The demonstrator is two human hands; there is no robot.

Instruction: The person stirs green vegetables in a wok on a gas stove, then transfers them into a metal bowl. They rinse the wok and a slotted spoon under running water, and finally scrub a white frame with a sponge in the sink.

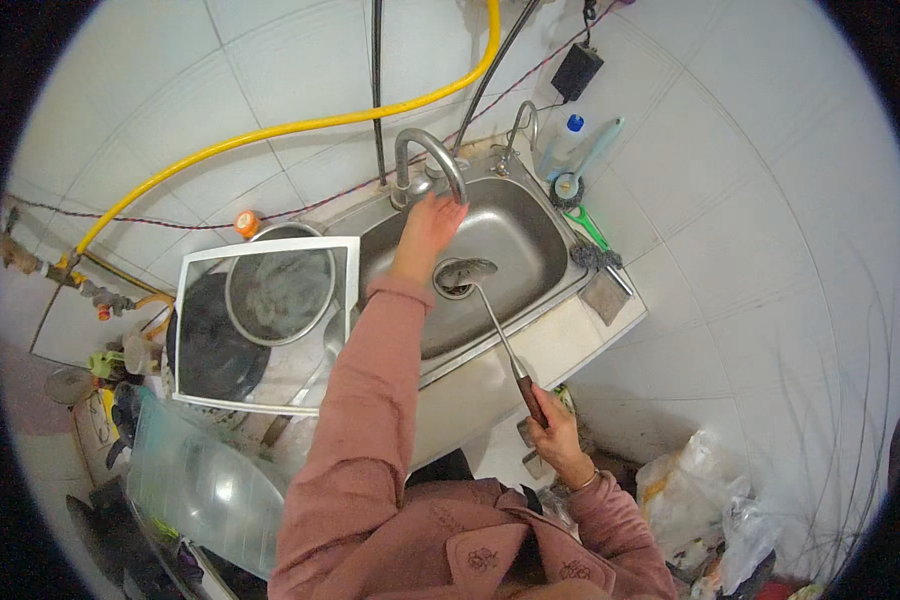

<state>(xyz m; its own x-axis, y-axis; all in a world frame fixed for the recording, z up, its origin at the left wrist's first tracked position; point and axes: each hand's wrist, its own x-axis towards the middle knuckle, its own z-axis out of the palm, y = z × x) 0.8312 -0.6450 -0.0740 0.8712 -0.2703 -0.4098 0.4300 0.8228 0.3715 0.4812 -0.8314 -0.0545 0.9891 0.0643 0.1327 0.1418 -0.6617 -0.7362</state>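
Observation:
My right hand [559, 435] grips the brown handle of a long metal ladle [501, 330]. The ladle's bowl hangs over the drain [454, 289] of a stainless steel sink [529, 247]. At the curved faucet [427, 139], my left hand [436, 225] has its fingers up by the spout's end and the base. Whether they touch the spout or the lever is hard to make out. No running water can be made out.
Left of the sink, a white-framed glass panel [268, 405] lies over a metal pot [281, 300]. A plastic bottle [566, 146], a dish brush [596, 154] and steel-wool scrubbers [596, 256] line the sink's right side. Plastic bags [682, 480] sit low at right.

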